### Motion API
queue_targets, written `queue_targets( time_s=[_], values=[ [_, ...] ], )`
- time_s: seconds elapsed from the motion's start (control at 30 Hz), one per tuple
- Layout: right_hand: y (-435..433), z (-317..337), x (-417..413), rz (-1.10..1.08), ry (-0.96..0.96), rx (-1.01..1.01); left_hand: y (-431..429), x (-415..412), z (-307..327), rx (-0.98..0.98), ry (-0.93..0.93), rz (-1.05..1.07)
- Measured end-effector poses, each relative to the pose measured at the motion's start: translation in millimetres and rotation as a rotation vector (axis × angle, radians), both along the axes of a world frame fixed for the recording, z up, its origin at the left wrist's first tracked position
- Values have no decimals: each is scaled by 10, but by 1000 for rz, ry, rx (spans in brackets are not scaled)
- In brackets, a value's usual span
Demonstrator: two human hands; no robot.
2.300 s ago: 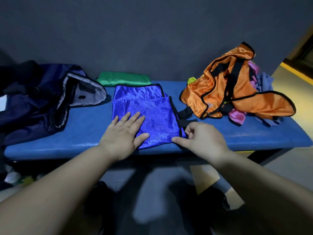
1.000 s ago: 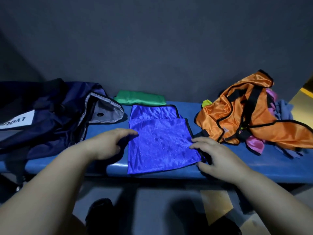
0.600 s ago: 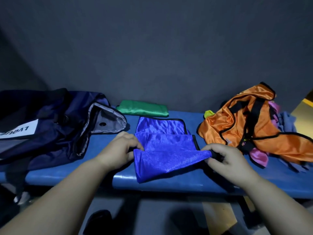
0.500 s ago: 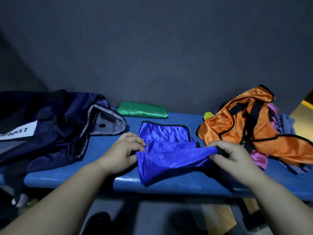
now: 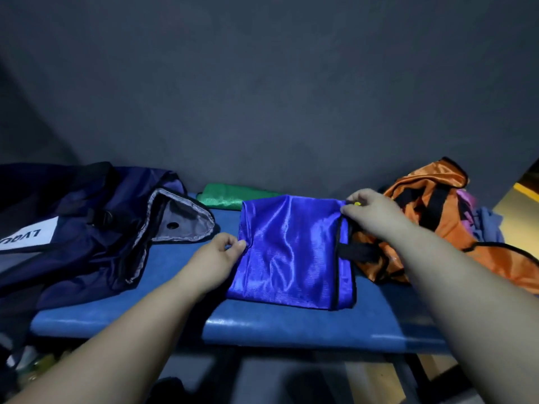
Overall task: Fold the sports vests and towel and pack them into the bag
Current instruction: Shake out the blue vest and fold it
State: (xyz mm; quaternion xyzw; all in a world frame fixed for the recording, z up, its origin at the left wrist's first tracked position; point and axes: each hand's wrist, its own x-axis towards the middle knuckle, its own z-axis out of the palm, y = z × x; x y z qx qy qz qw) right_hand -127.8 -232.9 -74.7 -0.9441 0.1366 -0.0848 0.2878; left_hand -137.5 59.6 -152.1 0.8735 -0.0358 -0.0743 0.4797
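Two slips look likeliest from here. The blue vest point(image 5: 291, 252) is glossy, slick cloth, so its stacked layers could slide apart and the fold spring open if either pinch lets go or lifts unevenly. The black strap point(image 5: 355, 252) juts out at its three o'clock side and lies against the orange vest point(image 5: 431, 223), so a careless lift toward the bag might drag that heap along or pull the fold askew. The blue vest lies on the blue bench point(image 5: 291, 330), about the middle of the seat, folded into a rough rectangle with black piping down its right edge. Its satin face is bright with sheen and rippled by a few soft creases, and its near edge sits just back from the bench's front lip. The left hand point(image 5: 213, 260) pinches the vest's edge at nine o'clock between thumb and fingers. The right hand point(image 5: 370, 214) pinches the far corner at about one o'clock, fingers curled on the cloth. At eleven o'clock a folded green vest point(image 5: 230, 196) rests by the wall, just behind the blue one. Farther out at nine o'clock the navy bag point(image 5: 87, 228) slumps with its grey-lined mouth gaping toward the vest. Beyond the orange heap at three o'clock lie a pink cloth point(image 5: 466, 199) and a grey-blue cloth point(image 5: 487, 228), possibly the towel, though I cannot tell.
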Motion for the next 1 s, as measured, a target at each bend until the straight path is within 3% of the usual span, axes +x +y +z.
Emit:
queue_targets(
  time_s=[0.07, 0.2, 0.27, 0.43, 0.57, 0.73, 0.87, 1.0],
  values=[
    [31, -56, -7, -59, 82, -203, -4, -49, 111, 110, 45, -28],
    [103, -116, -331, -10, -2, -335, 47, -141, 221, 202, 87, -128],
    [140, -150, -580, 4, -18, -296, 63, -166, 208, 196, 83, -135],
    [171, -384, -983, 63, 202, -132, 81, -239, 218, 228, 86, -117],
    [194, -501, -1047, 117, 260, -2, 168, -221, 170, 184, 151, -74],
    [265, -641, -1107, 112, 253, -40, 199, -255, 135, 132, 168, -101],
    [361, -713, -1130, 81, 167, -123, 156, -286, 134, 194, 114, -99],
    [330, -744, -1118, 84, 174, -62, 129, -298, 135, 254, 80, -97]
  ],
)
